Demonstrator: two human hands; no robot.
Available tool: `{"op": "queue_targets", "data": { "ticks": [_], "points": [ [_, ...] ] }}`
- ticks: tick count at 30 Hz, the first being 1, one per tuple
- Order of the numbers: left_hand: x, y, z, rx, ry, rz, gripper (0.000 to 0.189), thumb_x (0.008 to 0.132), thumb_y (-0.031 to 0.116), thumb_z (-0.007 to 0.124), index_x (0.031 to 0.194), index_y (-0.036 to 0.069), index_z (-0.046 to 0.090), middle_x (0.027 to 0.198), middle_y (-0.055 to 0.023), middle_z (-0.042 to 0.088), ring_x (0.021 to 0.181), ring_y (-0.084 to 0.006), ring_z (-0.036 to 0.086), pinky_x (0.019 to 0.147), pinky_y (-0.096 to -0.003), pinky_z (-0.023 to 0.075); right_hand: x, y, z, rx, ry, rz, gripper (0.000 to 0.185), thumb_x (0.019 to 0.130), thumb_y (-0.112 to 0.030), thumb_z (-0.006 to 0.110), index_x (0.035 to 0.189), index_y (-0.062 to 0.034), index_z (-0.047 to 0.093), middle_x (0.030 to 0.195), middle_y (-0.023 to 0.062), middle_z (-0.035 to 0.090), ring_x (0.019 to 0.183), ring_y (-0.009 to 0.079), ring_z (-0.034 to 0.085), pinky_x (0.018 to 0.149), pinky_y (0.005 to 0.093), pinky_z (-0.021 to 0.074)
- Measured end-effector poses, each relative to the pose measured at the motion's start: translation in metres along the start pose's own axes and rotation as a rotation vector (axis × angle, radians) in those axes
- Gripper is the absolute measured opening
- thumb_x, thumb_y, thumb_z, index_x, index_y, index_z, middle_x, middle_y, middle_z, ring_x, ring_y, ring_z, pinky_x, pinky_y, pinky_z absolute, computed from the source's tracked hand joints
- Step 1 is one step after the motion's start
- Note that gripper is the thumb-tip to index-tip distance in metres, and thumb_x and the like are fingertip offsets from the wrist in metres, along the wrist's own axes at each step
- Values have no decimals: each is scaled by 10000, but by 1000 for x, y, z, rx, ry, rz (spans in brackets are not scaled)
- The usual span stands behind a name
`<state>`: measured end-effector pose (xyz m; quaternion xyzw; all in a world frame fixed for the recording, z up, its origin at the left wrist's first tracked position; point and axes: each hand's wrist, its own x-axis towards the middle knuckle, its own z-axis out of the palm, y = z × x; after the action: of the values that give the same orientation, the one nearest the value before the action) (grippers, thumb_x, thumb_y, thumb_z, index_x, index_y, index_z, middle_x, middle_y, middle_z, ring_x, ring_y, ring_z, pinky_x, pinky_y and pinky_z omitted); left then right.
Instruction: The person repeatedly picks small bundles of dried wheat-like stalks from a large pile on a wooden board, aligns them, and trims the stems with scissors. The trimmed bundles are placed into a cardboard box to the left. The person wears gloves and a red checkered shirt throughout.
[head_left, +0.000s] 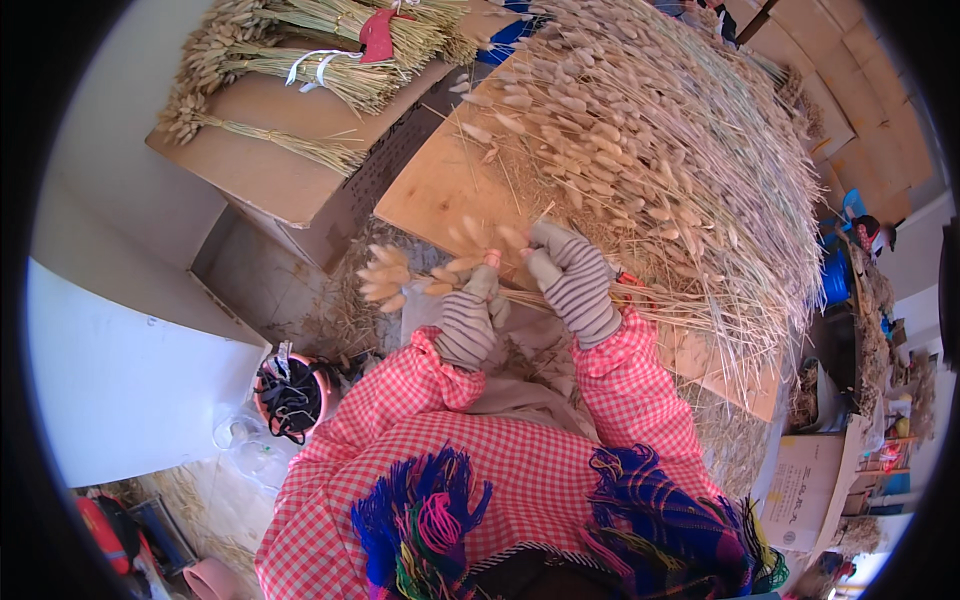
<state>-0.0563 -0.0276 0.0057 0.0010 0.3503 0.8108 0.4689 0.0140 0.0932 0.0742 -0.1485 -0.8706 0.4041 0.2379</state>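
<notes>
My left hand (469, 319), in a striped fingerless glove, grips a small bunch of dried bunny-tail grass (386, 277). Its fluffy heads point left and its stems run right, beneath my other hand. My right hand (574, 281), gloved alike, is curled close beside it with a blurred grass head (512, 237) at the fingertips. A short piece of stem pokes up by its knuckles. Just right of that hand, a red-handled tool (634, 282) lies partly hidden by stems. A large heap of loose bunny-tail grass (645, 150) covers much of the wooden board (442, 184) ahead.
Tied grass bundles (330, 79) lie on a cardboard box (255, 169) at upper left, with a thinner bundle (277, 140) nearer me. A pink bucket (324, 394) holding black strips stands at left on the littered floor. Another carton (802, 480) is at lower right.
</notes>
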Motion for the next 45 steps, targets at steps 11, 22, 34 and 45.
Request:
{"op": "queue_targets", "data": {
  "ticks": [11,22,34,45],
  "points": [
    [-7,-9,-6,-120,-130,-1,178,958,315,564,990,141,580,705,55,508,562,-60,456,466,-190,332,-3,1,36,67,23,-32,165,801,-34,583,955,-5,635,1024,141,601,892,234,614,777,310,489],
    [-2,-7,-6,-6,-26,-29,139,922,245,635,959,147,543,606,73,365,435,-57,258,403,-214,224,3,13,6,-7,187,-110,221,836,-149,585,1027,-40,567,879,170,621,829,338,604,759,416,471],
    [9,-20,-17,212,-39,124,160,915,251,645,965,136,546,584,55,340,410,-88,255,378,-261,209,-10,44,-30,-1006,-290,-156,198,737,-229,683,915,-152,644,785,41,653,866,266,627,928,444,388],
    [0,-13,-3,58,27,-11,158,916,255,646,915,136,543,574,61,344,403,-81,256,377,-255,215,-1,47,-39,-740,-250,-135,206,785,-277,633,907,-112,615,798,105,651,801,333,631,759,482,435]
  ]
}}
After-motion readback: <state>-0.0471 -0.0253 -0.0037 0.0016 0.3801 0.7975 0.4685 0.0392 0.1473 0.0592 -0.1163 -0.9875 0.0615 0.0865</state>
